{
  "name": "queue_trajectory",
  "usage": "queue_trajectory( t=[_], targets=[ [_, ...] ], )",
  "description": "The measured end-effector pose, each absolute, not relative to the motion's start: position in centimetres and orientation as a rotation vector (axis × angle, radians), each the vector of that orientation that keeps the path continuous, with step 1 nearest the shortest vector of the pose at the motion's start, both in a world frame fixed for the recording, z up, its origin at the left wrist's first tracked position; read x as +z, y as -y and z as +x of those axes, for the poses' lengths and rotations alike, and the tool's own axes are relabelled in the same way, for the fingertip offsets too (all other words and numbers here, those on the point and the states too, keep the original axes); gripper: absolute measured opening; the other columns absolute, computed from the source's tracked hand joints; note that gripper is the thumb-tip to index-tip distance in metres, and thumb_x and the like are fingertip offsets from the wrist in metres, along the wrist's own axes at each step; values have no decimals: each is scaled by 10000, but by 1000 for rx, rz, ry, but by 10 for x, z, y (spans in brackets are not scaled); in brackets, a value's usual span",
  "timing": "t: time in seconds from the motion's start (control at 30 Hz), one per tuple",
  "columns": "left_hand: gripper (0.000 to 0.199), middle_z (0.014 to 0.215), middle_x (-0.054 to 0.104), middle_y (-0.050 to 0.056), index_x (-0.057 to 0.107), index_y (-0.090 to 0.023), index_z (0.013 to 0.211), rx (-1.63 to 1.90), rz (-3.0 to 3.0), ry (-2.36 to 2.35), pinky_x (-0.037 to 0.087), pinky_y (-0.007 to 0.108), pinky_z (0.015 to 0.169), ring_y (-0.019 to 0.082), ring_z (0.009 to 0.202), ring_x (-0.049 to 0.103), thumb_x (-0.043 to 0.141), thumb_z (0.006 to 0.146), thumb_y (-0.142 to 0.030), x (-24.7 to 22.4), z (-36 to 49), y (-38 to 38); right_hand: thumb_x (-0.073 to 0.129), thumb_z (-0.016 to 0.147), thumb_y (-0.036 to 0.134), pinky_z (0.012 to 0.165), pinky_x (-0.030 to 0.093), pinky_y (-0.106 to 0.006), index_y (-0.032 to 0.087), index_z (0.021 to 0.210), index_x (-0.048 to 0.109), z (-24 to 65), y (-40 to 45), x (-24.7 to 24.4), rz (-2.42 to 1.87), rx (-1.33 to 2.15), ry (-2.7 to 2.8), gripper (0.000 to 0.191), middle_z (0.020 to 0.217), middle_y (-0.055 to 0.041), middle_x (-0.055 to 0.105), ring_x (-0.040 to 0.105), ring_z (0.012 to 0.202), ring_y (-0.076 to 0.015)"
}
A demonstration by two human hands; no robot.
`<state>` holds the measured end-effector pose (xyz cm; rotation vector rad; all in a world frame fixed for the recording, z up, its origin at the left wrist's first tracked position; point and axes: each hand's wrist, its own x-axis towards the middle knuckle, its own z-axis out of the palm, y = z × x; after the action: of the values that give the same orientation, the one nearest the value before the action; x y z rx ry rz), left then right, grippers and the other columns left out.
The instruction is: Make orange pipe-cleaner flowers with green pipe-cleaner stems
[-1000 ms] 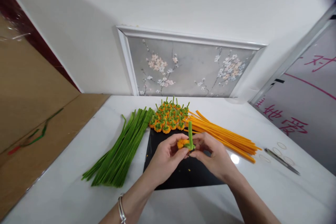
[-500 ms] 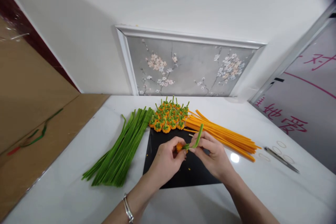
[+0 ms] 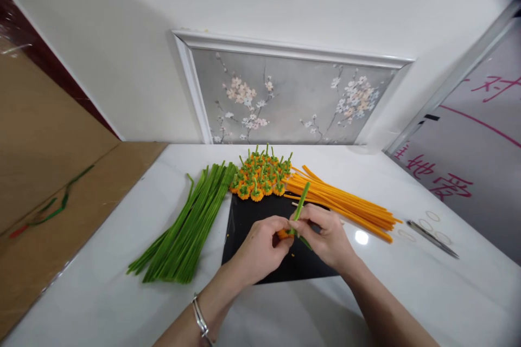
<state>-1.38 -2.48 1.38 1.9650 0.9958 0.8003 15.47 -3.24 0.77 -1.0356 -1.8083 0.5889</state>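
Your L hand (image 3: 258, 246) hides most of the orange piece (image 3: 284, 233), so can't tell its full shape. Your R hand (image 3: 325, 233) covers part of the green strip (image 3: 302, 201) & blocks some of the black mat's (image 3: 250, 222) R side. Speck (image 3: 292, 255) on mat too small to ID. Pile (image 3: 262, 176) overlaps at back, exact no. unclear. Your forearms (image 3: 378, 293) run off btm edge; whiteboard (image 3: 480, 146) & cardboard (image 3: 44, 103) cut off, R & L resp.
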Motion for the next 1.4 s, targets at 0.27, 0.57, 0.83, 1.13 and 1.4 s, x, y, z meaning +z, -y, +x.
queue_trajectory(
  t=[0.27, 0.57, 0.83, 1.13, 1.4],
  targets=[
    [249, 873, 643, 45, 663, -157, 738, 773, 1899, -849, 437, 250, 732, 159, 793, 582, 455, 875, -147, 18, -14, 22, 568, 876, 269, 532, 460, -232, 201, 790, 637, 152, 31, -1, -1059, 690, 1669, 130, 660, 3, 589, 566, 577, -122],
    [218, 917, 667, 42, 634, -170, 1038, 902, 1738, -931, 461, 271, 784, 182, 868, 603, 480, 885, -192, 13, -13, 21, 644, 789, 205, 621, 526, -245, 221, 967, 572, 148, 34, 8, -1089, 841, 1606, 192, 750, 14, 588, 604, 664, -129],
    [178, 1027, 684, 72, 600, -164, 1026, 997, 1559, -923, 464, 304, 888, 193, 987, 630, 523, 872, -209, 7, -15, 14, 590, 785, 123, 709, 551, -275, 241, 1093, 547, 145, 36, 5, -1095, 861, 1684, 332, 833, 5, 634, 627, 752, -133],
    [123, 891, 647, 33, 507, -187, 910, 951, 1451, -928, 474, 268, 773, 161, 849, 614, 562, 858, -284, 13, -15, 14, 613, 811, 189, 639, 539, -264, 236, 1138, 509, 152, 33, 6, -1103, 746, 1650, 346, 799, 11, 616, 620, 689, -134],
    [143, 800, 572, 6, 532, -165, 859, 792, 1526, -815, 434, 248, 689, 133, 760, 540, 570, 854, -303, 14, -18, 15, 520, 888, 87, 907, 333, -434, 339, 1022, 671, 170, 33, 14, -1075, -319, 2116, 323, 1270, -20, 597, 482, 1185, -257]
  ],
)
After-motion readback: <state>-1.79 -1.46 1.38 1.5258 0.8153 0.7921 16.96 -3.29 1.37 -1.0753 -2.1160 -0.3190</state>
